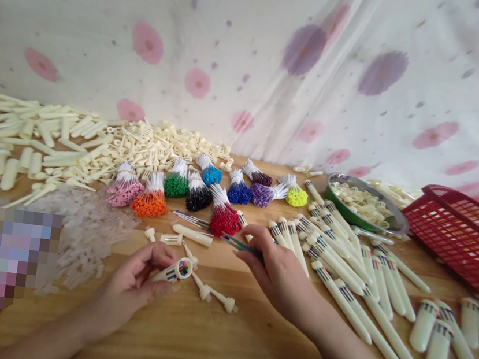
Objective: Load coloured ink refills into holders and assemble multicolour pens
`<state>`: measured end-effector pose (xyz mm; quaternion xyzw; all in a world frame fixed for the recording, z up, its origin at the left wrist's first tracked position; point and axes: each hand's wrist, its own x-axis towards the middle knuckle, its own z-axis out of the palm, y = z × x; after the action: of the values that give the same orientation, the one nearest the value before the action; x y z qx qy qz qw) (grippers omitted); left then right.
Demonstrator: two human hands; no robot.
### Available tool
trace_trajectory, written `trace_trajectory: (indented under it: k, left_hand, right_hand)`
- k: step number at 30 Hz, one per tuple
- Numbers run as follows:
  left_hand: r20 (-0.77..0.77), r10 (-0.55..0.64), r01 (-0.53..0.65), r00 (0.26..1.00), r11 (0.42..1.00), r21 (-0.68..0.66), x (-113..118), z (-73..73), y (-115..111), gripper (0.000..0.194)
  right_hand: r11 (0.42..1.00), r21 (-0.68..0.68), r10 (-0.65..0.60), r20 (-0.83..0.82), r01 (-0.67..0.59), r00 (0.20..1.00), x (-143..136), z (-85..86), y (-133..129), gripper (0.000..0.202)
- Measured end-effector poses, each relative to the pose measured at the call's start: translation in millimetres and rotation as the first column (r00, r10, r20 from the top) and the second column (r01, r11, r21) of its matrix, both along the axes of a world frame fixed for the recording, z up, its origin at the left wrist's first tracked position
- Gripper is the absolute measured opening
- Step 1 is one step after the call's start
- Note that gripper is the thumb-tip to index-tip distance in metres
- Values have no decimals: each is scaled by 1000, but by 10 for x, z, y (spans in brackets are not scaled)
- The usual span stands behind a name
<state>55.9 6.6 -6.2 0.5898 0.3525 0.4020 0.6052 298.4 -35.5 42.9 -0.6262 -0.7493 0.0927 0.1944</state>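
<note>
My left hand is closed around a cream multicolour pen barrel; its open end faces me and shows several coloured pieces inside. Teal tweezers are in my right hand, their tips near a bundle of red-tipped refills. Whether the tips grip anything is too small to make out. On the wood between my hands lie a slotted cream sleeve, a cream pen tube, and several cream plungers. A few loose refills lie just behind the tube.
Bundles of refills in several colours, such as orange, span the middle. Cream parts heap at the back left, above clear plastic pieces. Assembled pens crowd the right, near a green-sided bowl and a red basket.
</note>
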Motion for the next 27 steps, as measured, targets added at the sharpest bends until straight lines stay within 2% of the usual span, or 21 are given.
trace_trajectory:
  k: [3, 6, 11, 22, 27]
  left_hand:
    - [40, -3, 1, 999, 998, 60, 1, 14, 0, 21]
    - [44, 0, -4, 999, 995, 99, 0, 15, -2, 21]
    - [56, -45, 36, 997, 986, 164, 8, 0, -14, 21]
    - [24, -99, 92, 995, 975, 202, 26, 14, -40, 18]
    - [33, -98, 89, 995, 973, 214, 43, 27, -29, 19]
  right_hand:
    - [962, 186, 221, -112, -198, 969, -60, 116, -124, 9]
    - [914, 280, 330, -94, -293, 939, -154, 188, -248, 8]
    - [889, 313, 369, -54, -335, 928, -260, 191, -356, 15]
    - [909, 296, 306, 5, -294, 952, -313, 107, -349, 16]
    - [897, 299, 341, -1, -325, 940, -325, 114, -358, 16]
